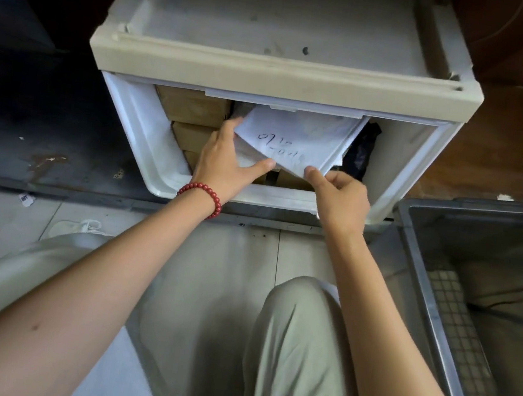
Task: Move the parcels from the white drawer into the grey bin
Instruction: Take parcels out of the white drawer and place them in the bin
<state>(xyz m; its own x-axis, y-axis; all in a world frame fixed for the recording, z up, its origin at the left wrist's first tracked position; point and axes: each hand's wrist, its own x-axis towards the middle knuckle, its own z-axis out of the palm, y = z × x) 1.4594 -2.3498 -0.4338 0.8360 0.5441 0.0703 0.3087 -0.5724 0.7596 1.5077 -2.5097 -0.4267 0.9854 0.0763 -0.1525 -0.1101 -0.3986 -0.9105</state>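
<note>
**Both hands on a white parcel in the open drawer**

Head view: The white drawer (pixel 148 139) is pulled out from under its cream plastic cabinet (pixel 283 76), and the person crouches in front of it, pale green trousers (pixel 293 351) filling the lower frame.

A flat white parcel (pixel 298 133) with dark handwriting lies tilted on top of the drawer's contents, its far edge tucked under the cabinet's front lip.

The left hand (pixel 222 159), a red bead bracelet (pixel 202 194) at its wrist, holds the parcel's left side. Its fingers reach up along that edge and slip behind it, and its thumb is spread wide against the lower edge.

The right hand (pixel 340 198) pinches the parcel's near corner between its thumb and curled fingers.

Brown cardboard parcels (pixel 192 107) are stacked along the drawer's left side, partly behind the left hand. Something black and crumpled (pixel 362 151) sits at the right, beside the white parcel.

The grey bin (pixel 426 249) stands on the floor just right of the drawer. Its inside is too dim to tell what it holds.
</note>
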